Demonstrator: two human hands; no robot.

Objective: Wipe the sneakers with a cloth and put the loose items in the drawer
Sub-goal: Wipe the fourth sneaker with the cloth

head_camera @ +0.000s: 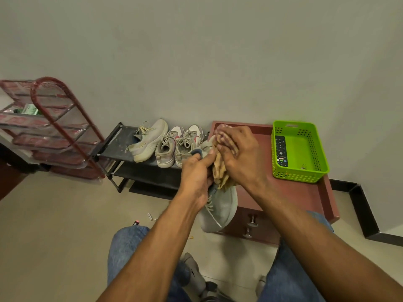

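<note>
No words or numbers can be read. The remote (pixel 281 151) in the green basket (pixel 322 168) shows small coloured buttons, and the green packet (pixel 30 110) on the far left rack (pixel 52 118) bears print too blurred to read.

My black shoe rack (pixel 122 147) carries three pale sneakers (pixel 165 142) side by side. My red-brown drawer cabinet (pixel 305 192) bears a green basket (pixel 305 173). Small loose items (pixel 150 216) lie on the floor (pixel 54 236).

Shoe rack (pixel 122 149) left of cabinet (pixel 305 192) (basket (pixel 322 168) on top).
</note>
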